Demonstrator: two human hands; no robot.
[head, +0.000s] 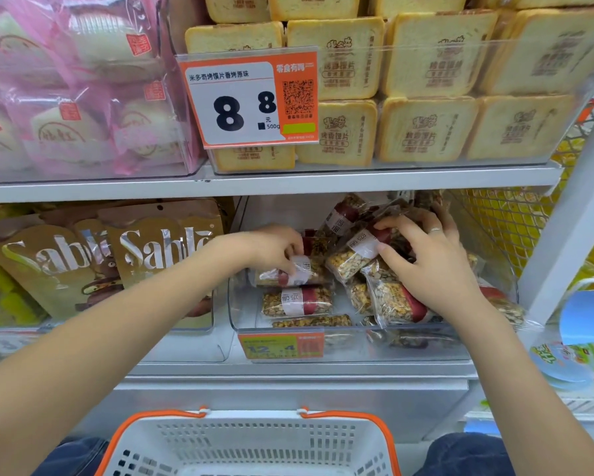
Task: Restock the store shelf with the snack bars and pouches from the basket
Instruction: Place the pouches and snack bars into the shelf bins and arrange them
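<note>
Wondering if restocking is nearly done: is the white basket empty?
Cannot tell. The white plastic basket with orange rim shows only bare walls; its bottom is out of frame.

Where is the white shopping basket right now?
In the head view, the basket sits at the bottom centre, below the clear snack bar bin, between the person's knees.
</note>
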